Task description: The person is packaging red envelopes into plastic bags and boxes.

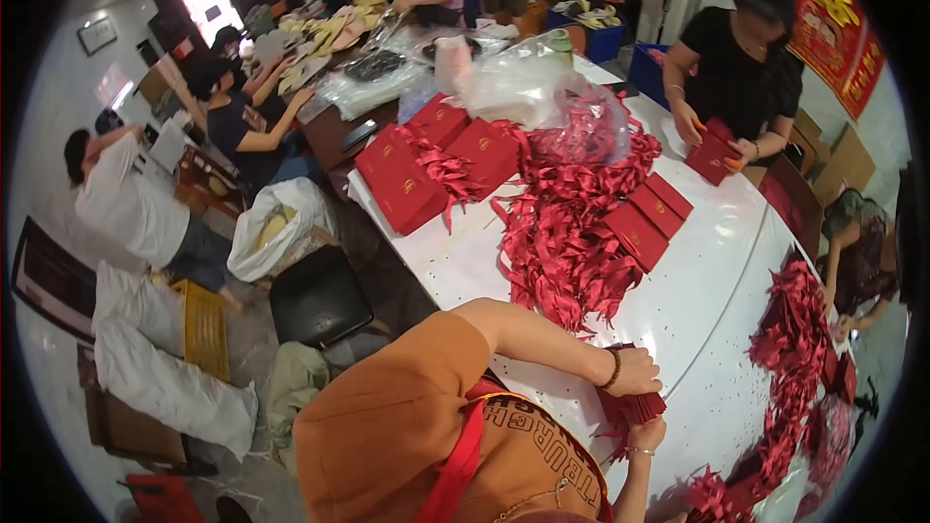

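Observation:
My left hand point(635, 373), a dark bead bracelet on its wrist, presses down on a small stack of dark red ribbon strips point(632, 408) at the near edge of the white round table point(697, 300). From below, my right hand point(646, 436), wearing a thin bracelet, grips the same stack. A long heap of loose red ribbons point(572, 232) lies on the table just beyond my hands. Flat red boxes point(647, 218) rest beside the heap.
More red boxes point(417, 169) and a clear plastic bag point(542, 87) sit at the table's far end. A person in black point(741, 68) handles a red box across the table. Ribbons point(794, 329) pile at the right. A black stool point(318, 295) and seated people fill the left.

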`<state>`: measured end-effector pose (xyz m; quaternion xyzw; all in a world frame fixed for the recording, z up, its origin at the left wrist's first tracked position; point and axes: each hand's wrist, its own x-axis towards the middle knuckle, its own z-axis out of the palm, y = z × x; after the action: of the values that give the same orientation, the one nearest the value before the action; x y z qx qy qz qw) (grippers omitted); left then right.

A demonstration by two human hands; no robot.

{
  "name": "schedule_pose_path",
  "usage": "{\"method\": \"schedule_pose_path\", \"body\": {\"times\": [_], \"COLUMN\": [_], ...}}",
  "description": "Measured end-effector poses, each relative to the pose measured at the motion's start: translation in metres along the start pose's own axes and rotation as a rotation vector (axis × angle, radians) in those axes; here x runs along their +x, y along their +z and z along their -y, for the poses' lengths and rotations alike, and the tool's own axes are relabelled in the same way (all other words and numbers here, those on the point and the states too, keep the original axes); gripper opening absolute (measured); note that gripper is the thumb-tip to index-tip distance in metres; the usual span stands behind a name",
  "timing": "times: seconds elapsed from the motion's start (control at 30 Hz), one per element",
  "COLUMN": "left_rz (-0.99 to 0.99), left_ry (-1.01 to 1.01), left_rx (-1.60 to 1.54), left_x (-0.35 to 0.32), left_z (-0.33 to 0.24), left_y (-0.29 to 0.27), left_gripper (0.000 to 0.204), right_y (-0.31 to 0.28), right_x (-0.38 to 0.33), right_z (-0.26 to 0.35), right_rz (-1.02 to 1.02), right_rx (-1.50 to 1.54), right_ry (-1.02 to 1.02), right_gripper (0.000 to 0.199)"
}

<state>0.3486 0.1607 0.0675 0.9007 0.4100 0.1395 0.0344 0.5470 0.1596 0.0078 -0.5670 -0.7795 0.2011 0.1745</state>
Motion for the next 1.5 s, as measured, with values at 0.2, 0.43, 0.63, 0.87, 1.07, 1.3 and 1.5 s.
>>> {"method": "schedule_pose_path", "body": {"times": [0.2, 0.43, 0.63, 0.87, 1.07, 1.3, 1.5], "left_rz": [0.163, -0.017, 0.038, 0.213, 0.359, 0.392, 0.409], "left_ry": [-0.075, -0.457, -0.715, -0.698, -0.725, -0.588, -0.517], "left_rx": [-0.135, -0.618, -1.710, -1.757, -1.721, -1.494, -1.416], "left_x": [0.010, 0.001, -0.013, -0.039, -0.043, -0.051, -0.047], "left_z": [0.002, 0.077, 0.053, 0.026, 0.019, 0.020, 0.008], "left_y": [-0.004, -0.049, -0.038, -0.010, -0.002, 0.005, 0.002], "left_gripper": [0.025, 0.059, 0.044, 0.044, 0.049, 0.051, 0.052], "right_y": [-0.002, -0.034, 0.006, -0.010, -0.033, -0.064, -0.037], "right_x": [0.008, 0.013, -0.025, -0.044, -0.054, -0.047, -0.027], "right_z": [-0.030, 0.022, 0.036, 0.030, 0.019, 0.038, 0.052], "right_rz": [0.141, -0.807, 0.134, 0.149, 0.347, 0.626, 0.562], "right_rx": [-0.306, 0.192, 1.160, 1.519, 1.253, 0.910, 0.940], "right_ry": [-0.003, 0.129, 0.297, 0.327, 0.296, 0.150, 0.267], "right_gripper": [0.044, 0.057, 0.074, 0.072, 0.073, 0.075, 0.056]}}
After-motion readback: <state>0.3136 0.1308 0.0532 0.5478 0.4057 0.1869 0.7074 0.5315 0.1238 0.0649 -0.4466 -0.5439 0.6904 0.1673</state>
